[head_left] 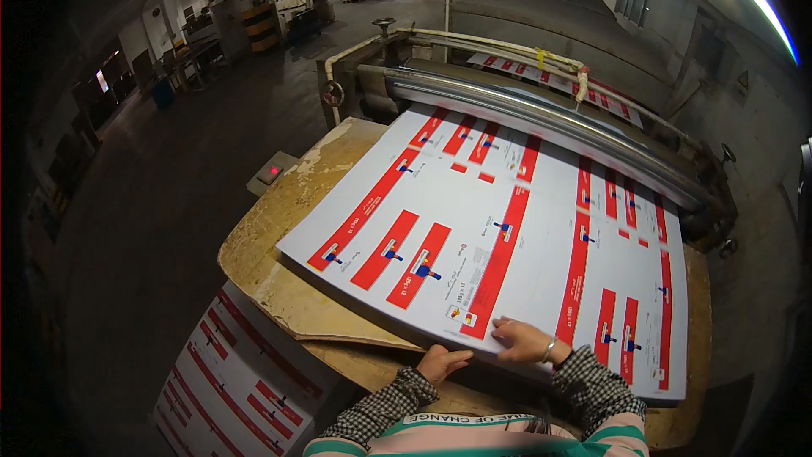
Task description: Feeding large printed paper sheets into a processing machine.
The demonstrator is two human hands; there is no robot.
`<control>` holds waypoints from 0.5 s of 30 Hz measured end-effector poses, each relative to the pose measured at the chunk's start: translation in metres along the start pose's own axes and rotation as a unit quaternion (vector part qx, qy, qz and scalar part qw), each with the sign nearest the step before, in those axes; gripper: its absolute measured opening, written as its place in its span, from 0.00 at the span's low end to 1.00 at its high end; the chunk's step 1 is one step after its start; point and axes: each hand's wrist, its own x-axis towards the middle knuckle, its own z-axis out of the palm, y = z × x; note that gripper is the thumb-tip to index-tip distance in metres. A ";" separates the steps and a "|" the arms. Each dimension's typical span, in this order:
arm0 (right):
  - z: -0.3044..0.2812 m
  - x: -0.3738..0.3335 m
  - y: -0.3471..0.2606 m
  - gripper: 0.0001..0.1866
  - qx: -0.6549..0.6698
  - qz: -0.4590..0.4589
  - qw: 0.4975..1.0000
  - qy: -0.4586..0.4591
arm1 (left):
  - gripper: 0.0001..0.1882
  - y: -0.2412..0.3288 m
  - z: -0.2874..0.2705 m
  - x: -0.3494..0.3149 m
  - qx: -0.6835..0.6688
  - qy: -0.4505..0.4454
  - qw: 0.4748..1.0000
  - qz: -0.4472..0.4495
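Observation:
A thick stack of large white printed sheets (pixel 541 245), with red bands and small blue figures, lies in front of me. My left hand (pixel 443 362) is at the stack's near edge, fingers stretched toward the right and close together, with no held thing showing. Just right of it, my right hand (pixel 522 343) rests over the same edge. Its fingertips lie on the top sheet and the thumb is lower, by the edge, so the hand closes on the sheet's border. The undersides of both hands are hidden.
A worn wooden board (pixel 279 245) carries the stack. Beyond it runs a machine with a long metal roller (pixel 524 110) and a handwheel (pixel 333 93). More printed sheets (pixel 228 381) lie lower left. A box with a red light (pixel 271 173) sits beside the board.

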 end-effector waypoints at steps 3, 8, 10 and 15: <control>-0.044 -0.017 -0.025 0.17 0.143 0.035 0.988 0.040 | 0.12 -0.005 0.010 0.001 -0.058 0.033 0.997 0.043; -0.039 -0.020 -0.044 0.17 0.119 -0.035 0.987 0.107 | 0.11 -0.082 -0.057 0.066 0.040 0.151 0.950 0.271; -0.017 -0.018 -0.034 0.19 0.197 0.010 0.976 0.091 | 0.13 -0.076 -0.070 0.060 0.058 0.149 0.983 0.088; 0.002 -0.013 -0.012 0.19 0.184 0.041 0.982 0.024 | 0.14 -0.017 0.006 0.014 -0.021 0.129 0.989 0.062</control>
